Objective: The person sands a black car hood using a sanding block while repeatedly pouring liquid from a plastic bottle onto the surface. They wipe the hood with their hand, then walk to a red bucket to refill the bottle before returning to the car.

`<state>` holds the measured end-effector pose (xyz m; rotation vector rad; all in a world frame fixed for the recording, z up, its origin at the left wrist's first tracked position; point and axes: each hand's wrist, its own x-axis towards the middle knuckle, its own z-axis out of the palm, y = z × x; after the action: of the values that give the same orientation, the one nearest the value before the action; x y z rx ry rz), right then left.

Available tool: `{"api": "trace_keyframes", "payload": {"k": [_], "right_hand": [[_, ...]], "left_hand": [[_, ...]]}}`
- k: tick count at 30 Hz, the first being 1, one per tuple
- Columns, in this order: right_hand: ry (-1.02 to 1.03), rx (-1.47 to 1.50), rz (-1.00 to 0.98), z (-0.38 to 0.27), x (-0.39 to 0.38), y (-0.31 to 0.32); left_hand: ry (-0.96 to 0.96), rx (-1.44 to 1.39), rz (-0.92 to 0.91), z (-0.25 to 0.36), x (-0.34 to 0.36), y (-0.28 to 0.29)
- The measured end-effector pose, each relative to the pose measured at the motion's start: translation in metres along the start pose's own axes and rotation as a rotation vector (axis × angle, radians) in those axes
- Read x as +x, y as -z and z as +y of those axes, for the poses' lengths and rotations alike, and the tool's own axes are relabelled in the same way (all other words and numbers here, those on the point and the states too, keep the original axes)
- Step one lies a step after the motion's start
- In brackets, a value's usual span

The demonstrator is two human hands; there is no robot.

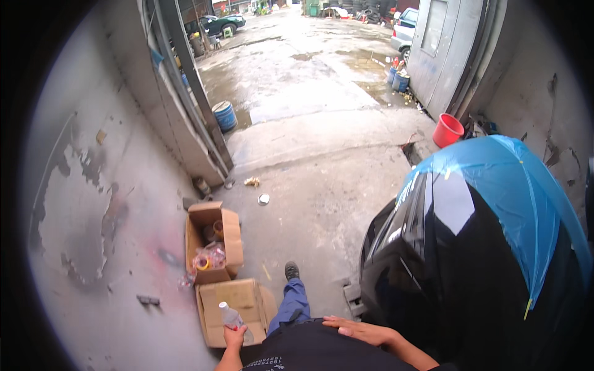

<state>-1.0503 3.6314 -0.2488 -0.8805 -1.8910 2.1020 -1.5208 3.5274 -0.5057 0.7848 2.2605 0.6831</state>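
My left hand [234, 337] is closed around a clear plastic bottle [231, 315] with a white cap, held upright at the lower left. Beneath it lies a closed cardboard box [218, 294]. Beyond that stands an open cardboard box [232, 238] with clear plastic bottles and an orange-rimmed piece inside. My right hand [366, 332] lies flat against the front of my black shirt [309, 346], fingers stretched out and holding nothing.
A glossy black car [402, 266], partly covered by a blue sheet [513, 204], stands close on my right. A peeling wall [133, 204] runs along the left. Past the doorway are a red bucket [448, 130], a blue drum [224, 116] and wet concrete [297, 93]. Litter dots the floor.
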Motion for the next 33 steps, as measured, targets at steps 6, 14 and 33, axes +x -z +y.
{"api": "trace_keyframes", "payload": {"k": [6, 14, 33], "right_hand": [[0.053, 0.061, 0.033, -0.015, 0.087, 0.114], [0.039, 0.155, 0.106, -0.067, 0.162, 0.247], [-0.008, 0.104, 0.264, -0.094, 0.203, 0.652]], "left_hand": [[-0.023, -0.054, -0.029, 0.102, 0.116, -0.051], [-0.253, -0.031, 0.048, 0.312, 0.300, -0.067], [-0.231, 0.155, -0.089, 0.680, 0.434, -0.292]]}}
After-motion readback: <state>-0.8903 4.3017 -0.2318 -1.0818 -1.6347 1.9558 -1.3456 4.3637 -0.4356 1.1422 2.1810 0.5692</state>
